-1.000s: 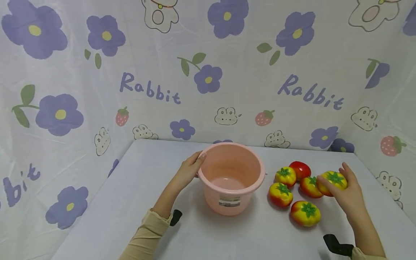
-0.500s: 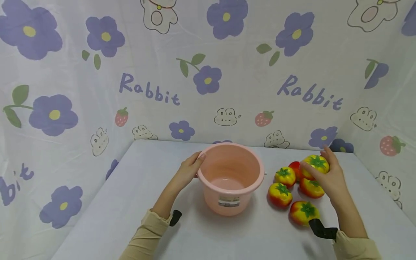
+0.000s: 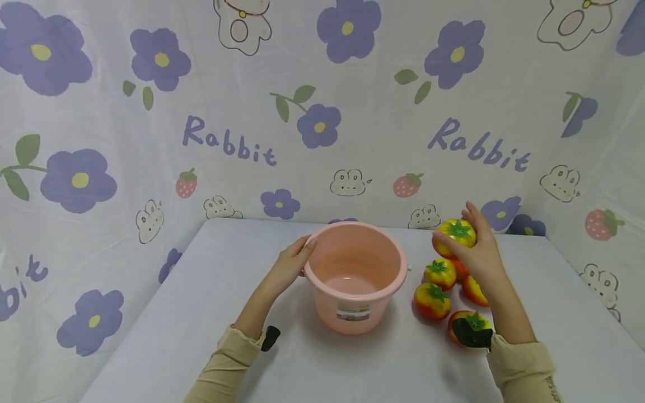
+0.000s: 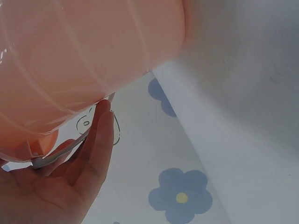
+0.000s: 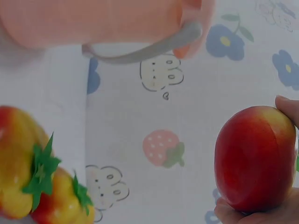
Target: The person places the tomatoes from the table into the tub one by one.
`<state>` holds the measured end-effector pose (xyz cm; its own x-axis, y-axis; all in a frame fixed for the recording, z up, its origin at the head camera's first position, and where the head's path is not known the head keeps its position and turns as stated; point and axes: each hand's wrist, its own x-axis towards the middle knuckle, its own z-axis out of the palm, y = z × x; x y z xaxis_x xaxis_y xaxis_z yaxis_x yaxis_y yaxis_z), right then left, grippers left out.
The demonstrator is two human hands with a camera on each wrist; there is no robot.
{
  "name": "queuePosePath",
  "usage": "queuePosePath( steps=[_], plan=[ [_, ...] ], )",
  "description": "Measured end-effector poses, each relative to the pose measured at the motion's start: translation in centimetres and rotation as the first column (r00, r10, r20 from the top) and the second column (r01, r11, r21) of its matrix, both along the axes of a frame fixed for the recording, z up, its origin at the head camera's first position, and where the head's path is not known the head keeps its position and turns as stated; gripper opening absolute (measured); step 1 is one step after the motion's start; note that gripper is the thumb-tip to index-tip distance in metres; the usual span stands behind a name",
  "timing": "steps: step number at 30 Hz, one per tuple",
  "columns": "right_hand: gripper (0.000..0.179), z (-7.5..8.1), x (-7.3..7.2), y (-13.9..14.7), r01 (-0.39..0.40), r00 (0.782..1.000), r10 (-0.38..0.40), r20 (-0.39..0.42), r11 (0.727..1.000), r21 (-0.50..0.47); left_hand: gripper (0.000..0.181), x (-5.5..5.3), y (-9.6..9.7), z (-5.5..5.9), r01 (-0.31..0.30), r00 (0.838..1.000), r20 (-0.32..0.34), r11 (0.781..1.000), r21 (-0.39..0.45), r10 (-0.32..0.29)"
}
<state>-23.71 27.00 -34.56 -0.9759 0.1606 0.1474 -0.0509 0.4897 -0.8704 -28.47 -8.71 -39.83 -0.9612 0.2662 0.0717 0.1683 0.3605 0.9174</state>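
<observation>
A pink plastic bucket (image 3: 353,313) stands upright on the table. My left hand (image 3: 292,262) holds its left rim, thumb over the edge; in the left wrist view the fingers (image 4: 100,144) lie along the outer wall by the grey handle (image 4: 65,150). My right hand (image 3: 481,246) grips a red-and-yellow tomato (image 3: 456,235) with a green star-shaped top, between thumb and fingers, raised above the other tomatoes. Its smooth red underside shows in the right wrist view, where the held tomato (image 5: 254,158) is apart from the bucket (image 5: 93,23).
Right of the bucket lie several more tomatoes, among them one near the front (image 3: 431,302) and a smaller-looking one (image 3: 440,272) behind it. The right wrist strap's black piece (image 3: 471,334) overlaps another. A flower-printed curtain (image 3: 302,67) rises behind the white table (image 3: 201,313).
My right hand has carried the tomato left and upward, from the right side of the group to above its back. My left hand and the bucket have stayed in place.
</observation>
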Motion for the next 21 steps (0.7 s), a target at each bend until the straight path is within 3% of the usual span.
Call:
queuePosePath(
  steps=[21],
  plan=[
    [0.094, 3.0, -1.8, -7.6, -0.124, 0.99, 0.124, -0.069, 0.992, 0.007, 0.054, -0.1, 0.0, -0.2, -0.004, 1.0, -0.004, 1.0, -0.018, 0.004]
  ],
)
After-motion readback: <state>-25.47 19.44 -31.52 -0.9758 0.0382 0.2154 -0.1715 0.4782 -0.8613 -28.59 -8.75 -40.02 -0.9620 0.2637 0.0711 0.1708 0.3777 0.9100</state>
